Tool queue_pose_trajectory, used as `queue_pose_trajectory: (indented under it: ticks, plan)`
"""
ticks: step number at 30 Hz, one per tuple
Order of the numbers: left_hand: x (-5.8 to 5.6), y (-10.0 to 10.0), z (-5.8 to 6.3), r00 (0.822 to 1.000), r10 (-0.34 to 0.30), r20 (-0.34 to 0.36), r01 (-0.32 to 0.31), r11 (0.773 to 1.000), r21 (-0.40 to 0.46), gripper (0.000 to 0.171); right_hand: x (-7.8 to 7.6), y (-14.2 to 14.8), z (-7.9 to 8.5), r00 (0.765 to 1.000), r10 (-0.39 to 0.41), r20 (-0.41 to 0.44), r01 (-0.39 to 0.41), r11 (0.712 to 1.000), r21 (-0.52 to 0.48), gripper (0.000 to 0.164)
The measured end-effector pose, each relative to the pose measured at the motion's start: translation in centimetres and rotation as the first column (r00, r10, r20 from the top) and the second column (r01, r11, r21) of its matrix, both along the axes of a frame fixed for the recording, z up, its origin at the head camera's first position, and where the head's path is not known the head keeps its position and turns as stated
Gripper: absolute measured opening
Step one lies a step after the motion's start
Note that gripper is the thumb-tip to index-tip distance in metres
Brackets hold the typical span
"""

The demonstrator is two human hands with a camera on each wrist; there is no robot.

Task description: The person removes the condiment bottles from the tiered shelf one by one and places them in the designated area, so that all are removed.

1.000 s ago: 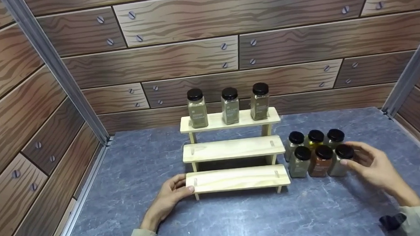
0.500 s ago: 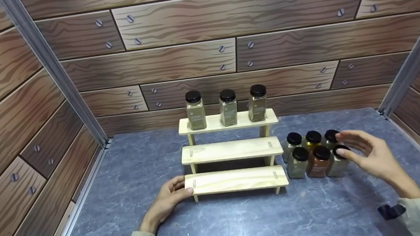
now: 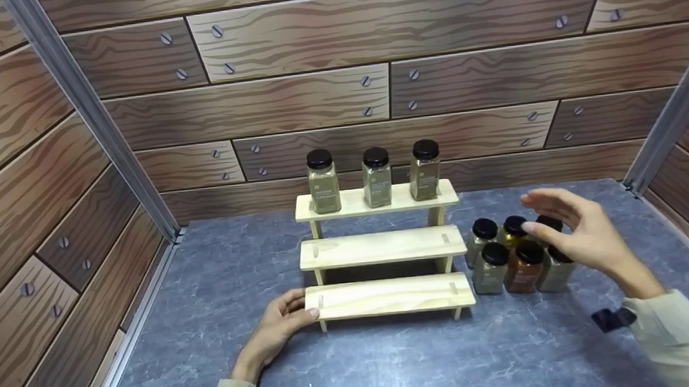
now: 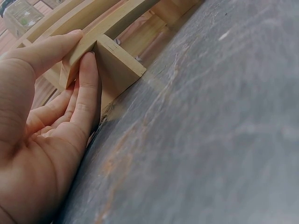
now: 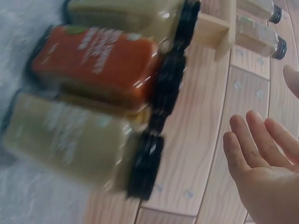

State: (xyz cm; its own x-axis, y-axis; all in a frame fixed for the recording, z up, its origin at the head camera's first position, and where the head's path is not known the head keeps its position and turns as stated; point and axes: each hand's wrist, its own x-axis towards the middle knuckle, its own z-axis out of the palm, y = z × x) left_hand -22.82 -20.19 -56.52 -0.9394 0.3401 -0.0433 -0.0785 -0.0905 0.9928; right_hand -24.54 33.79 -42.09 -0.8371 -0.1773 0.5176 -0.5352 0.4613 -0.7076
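A three-step wooden rack (image 3: 384,248) stands on the table. My left hand (image 3: 275,326) pinches the left end of its lowest step between thumb and fingers, as the left wrist view also shows (image 4: 51,116). Above the group of black-capped spice jars to the right of the rack, my right hand (image 3: 586,232) hovers with thumb and fingers spread and nothing between them. That group includes an orange-red spice jar (image 3: 523,272), a jar with yellow contents (image 3: 512,234) and a pale green jar (image 5: 65,140). The hand partly covers the rear right jar (image 3: 550,224).
Three spice jars stand upright in a row on the top step: a left one (image 3: 324,186), a middle one (image 3: 377,182) and a right one (image 3: 425,176). Wood-patterned walls (image 3: 290,95) enclose the grey marbled table (image 3: 234,254) at the back and sides.
My right hand has come off the front right jar, rising and shifting left and back over the jars. The left hand keeps its grip on the rack.
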Motion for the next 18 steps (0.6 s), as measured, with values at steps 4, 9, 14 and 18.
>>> queue_pose_trajectory:
  ticks: [4, 9, 14, 18]
  plan:
    - [-0.1, -0.1, -0.1, 1.0, 0.002, 0.002, -0.002, 1.0, 0.003, 0.067, -0.9, -1.6, 0.8, 1.0, 0.027, 0.005, -0.027, 1.0, -0.01, 0.051]
    - [-0.1, 0.0, -0.1, 1.0, 0.005, 0.012, -0.005, 1.0, 0.005, 0.066, -1.8, -3.3, 1.6, 0.999, 0.049, 0.0, -0.049, 0.999, 0.001, 0.05]
    - [-0.1, 0.1, 0.0, 1.0, 0.013, 0.015, -0.013, 1.0, 0.002, 0.065, -2.7, -4.8, 2.2, 0.997, 0.076, 0.003, -0.076, 0.997, -0.033, 0.05]
    - [-0.1, 0.1, 0.1, 1.0, 0.021, 0.021, -0.021, 1.0, -0.004, 0.066, -3.4, -5.9, 2.5, 0.996, 0.09, 0.004, -0.09, 0.995, -0.05, 0.049]
